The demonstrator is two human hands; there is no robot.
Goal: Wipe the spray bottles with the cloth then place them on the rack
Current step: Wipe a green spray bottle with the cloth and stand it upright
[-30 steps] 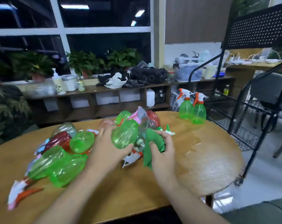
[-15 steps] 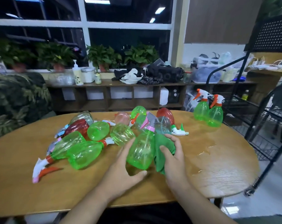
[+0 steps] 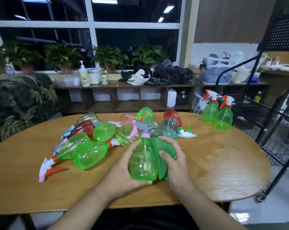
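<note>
Wiping was the step in hand: the left hand [image 3: 124, 170] gripped the green spray bottle [image 3: 143, 161] upright over the bench [image 3: 223, 171], while the right hand [image 3: 175, 161] clutched the green cloth [image 3: 163, 151] against its side. Next, I judged, it needed carrying rightward to the rack [image 3: 278, 153].

Bottle [image 3: 143, 160] between my left hand [image 3: 124, 170] and right hand [image 3: 175, 161], cloth [image 3: 164, 155] at its right; bottle pile [image 3: 97, 140] behind-left on tabletop [image 3: 223, 171]; two upright bottles [image 3: 217, 113] far right, beside rack [image 3: 273, 130].
</note>
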